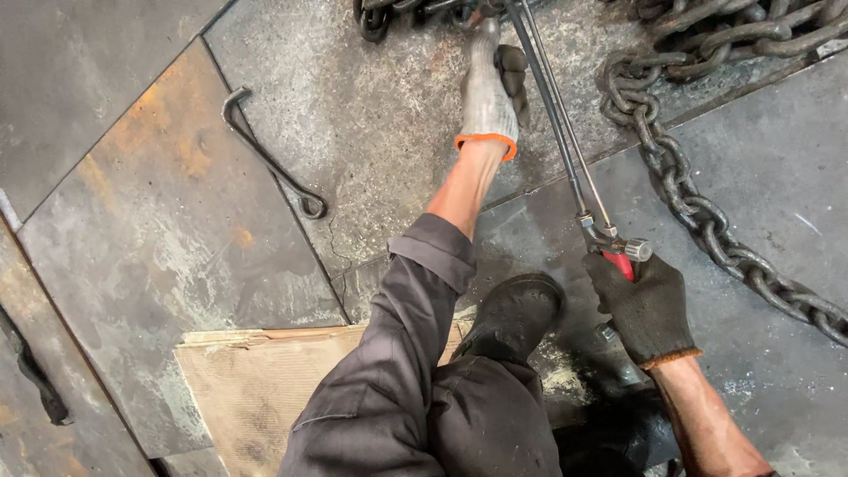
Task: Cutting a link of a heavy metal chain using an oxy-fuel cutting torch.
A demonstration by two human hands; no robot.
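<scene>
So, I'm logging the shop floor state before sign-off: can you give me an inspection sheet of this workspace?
Surface: steel floor plates, rusty, scuffed, seams showing.
Job's things: long twin-tube torch with red handle, tip reaching the heavy chain at the top edge.
Clutter: bent metal hook rod lying loose; cardboard sheet under the knee.
Grips: left hand, light glove, reaching to the chain links at the top; right hand, dark glove, closed on the torch handle.
Cables: nothing seen.
Surroundings: black boot planted on the floor; dark strap-like object at the left edge.
</scene>
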